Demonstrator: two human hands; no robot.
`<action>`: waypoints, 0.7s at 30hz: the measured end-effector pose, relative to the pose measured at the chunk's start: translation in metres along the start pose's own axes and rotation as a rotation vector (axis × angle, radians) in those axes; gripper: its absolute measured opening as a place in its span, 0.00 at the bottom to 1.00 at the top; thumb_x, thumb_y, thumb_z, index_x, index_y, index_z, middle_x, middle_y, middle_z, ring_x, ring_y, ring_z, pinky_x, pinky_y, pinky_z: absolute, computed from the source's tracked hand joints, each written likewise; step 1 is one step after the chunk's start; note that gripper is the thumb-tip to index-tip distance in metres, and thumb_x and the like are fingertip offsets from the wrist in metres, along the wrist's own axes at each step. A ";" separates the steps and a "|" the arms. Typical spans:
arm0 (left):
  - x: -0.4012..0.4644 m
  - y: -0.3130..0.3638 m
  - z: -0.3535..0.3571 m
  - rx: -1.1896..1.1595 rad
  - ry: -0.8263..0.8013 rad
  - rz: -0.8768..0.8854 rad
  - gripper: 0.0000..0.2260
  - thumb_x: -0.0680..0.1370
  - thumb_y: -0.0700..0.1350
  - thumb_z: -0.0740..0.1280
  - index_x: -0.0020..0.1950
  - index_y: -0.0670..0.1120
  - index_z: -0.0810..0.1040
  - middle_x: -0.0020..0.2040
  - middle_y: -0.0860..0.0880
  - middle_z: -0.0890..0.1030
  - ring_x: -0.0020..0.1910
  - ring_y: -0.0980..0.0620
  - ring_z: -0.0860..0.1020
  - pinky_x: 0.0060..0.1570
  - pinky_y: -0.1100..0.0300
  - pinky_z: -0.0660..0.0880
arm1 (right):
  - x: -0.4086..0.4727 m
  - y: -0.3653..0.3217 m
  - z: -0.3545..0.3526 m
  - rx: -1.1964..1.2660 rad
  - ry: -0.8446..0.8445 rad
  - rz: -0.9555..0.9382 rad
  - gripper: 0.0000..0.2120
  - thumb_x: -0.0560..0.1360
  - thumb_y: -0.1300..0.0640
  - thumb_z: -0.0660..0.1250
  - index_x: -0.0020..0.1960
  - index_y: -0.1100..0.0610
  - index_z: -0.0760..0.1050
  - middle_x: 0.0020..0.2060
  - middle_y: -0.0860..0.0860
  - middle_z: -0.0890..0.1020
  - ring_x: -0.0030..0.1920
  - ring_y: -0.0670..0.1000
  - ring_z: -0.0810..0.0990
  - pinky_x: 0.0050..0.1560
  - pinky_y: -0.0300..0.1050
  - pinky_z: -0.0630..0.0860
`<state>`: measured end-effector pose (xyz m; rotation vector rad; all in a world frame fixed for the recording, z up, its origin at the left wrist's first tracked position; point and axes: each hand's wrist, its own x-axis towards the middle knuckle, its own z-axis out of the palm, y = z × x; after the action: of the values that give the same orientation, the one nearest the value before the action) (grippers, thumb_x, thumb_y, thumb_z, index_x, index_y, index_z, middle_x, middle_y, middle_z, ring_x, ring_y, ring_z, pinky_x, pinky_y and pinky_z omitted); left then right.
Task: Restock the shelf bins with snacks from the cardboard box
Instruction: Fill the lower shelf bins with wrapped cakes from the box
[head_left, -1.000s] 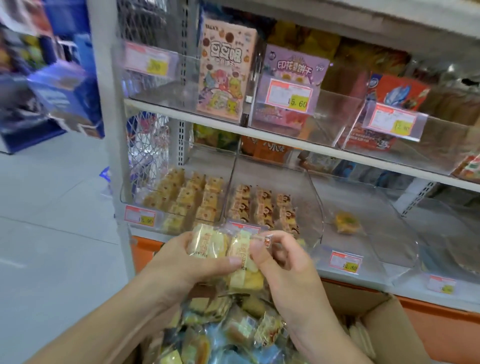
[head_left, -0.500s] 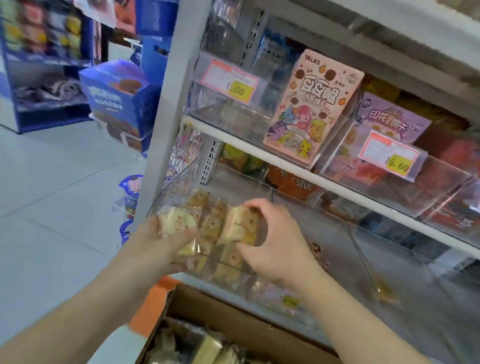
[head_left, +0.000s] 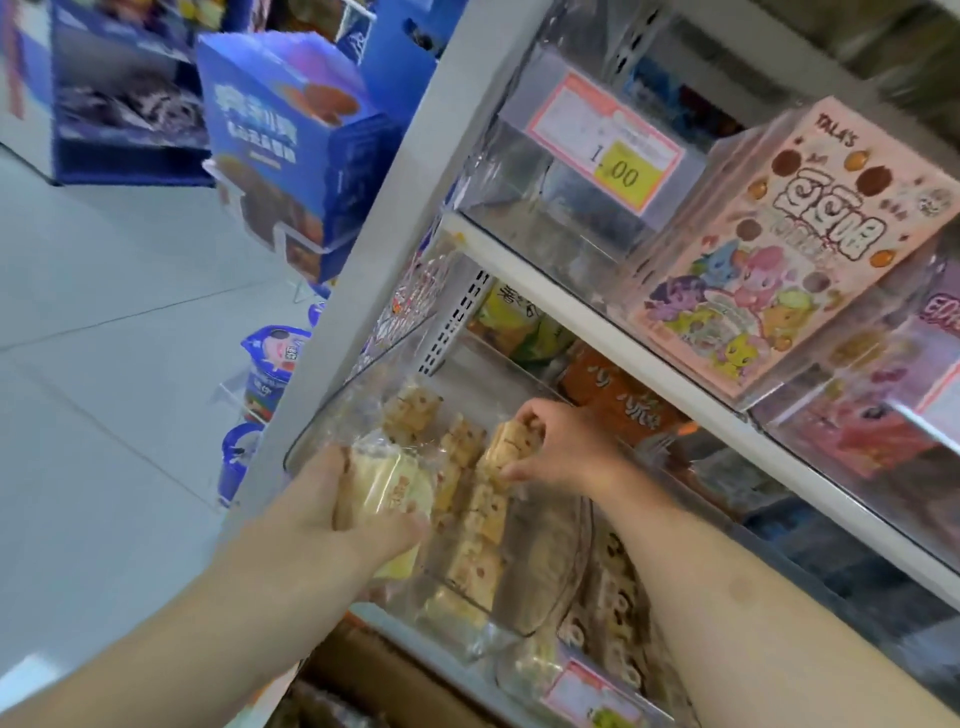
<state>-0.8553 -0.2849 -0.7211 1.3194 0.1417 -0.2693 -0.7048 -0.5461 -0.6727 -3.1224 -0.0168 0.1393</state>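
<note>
A clear plastic shelf bin (head_left: 540, 618) on the lower shelf holds rows of small wrapped cake snacks (head_left: 480, 545). My left hand (head_left: 332, 514) grips a bundle of pale yellow wrapped snacks (head_left: 387, 486) at the bin's left front edge. My right hand (head_left: 558, 449) reaches into the bin and pinches one wrapped snack (head_left: 506, 447) above the rows. A corner of the cardboard box (head_left: 353, 670) shows at the bottom, under my arms, with dark wrapped packets inside.
A neighbouring bin (head_left: 613, 623) to the right holds similar snacks behind a price tag (head_left: 582, 693). The upper shelf carries a clear bin with a 1.00 tag (head_left: 605, 140) and pink cartoon boxes (head_left: 779, 249). The grey shelf upright (head_left: 363, 260) stands left; blue displays (head_left: 291, 145) beyond.
Both hands rose from the cardboard box with snacks and moved into the lower left bin. The view swung left and tilted; the right hand now sits deeper in the bin.
</note>
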 end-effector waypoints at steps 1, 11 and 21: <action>0.001 -0.001 0.000 -0.002 0.004 -0.001 0.20 0.72 0.51 0.81 0.59 0.51 0.76 0.44 0.53 0.83 0.44 0.54 0.85 0.44 0.51 0.86 | 0.002 0.001 0.002 -0.011 -0.008 -0.006 0.31 0.65 0.42 0.84 0.64 0.46 0.78 0.59 0.45 0.83 0.60 0.50 0.82 0.62 0.53 0.81; -0.005 0.005 0.001 -0.062 -0.008 -0.022 0.32 0.74 0.51 0.79 0.73 0.62 0.68 0.55 0.61 0.81 0.46 0.54 0.87 0.47 0.54 0.85 | -0.019 -0.016 -0.005 0.019 0.010 0.017 0.36 0.71 0.43 0.81 0.76 0.43 0.71 0.73 0.45 0.76 0.73 0.52 0.74 0.70 0.57 0.76; -0.005 0.014 0.000 -0.106 0.035 0.072 0.16 0.76 0.46 0.77 0.61 0.45 0.82 0.49 0.46 0.88 0.46 0.45 0.88 0.49 0.46 0.86 | -0.145 -0.087 -0.027 0.311 0.016 -0.557 0.40 0.68 0.47 0.83 0.75 0.45 0.68 0.73 0.36 0.66 0.77 0.39 0.64 0.76 0.36 0.64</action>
<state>-0.8559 -0.2814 -0.7066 1.2220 0.1356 -0.1756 -0.8477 -0.4615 -0.6315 -2.6844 -0.7707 0.0940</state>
